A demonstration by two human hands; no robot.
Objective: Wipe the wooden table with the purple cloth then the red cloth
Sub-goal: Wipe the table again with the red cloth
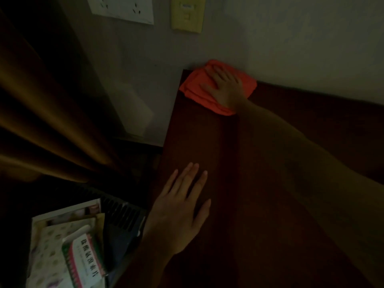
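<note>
The red cloth [195, 88] lies folded at the far left corner of the dark wooden table [197, 138], against the wall. My right hand [225, 86] presses flat on top of it with fingers spread and straight. My left hand [182, 206] rests flat on the table near its left edge, fingers straight, holding nothing. No purple cloth is in view.
A brown curtain [41, 113] hangs at the left. Below the table's left edge sits a box [68, 246] with a tissue pack and a medicine carton. Wall sockets [122, 7] and a yellow switch [188, 13] are above. The scene is dim.
</note>
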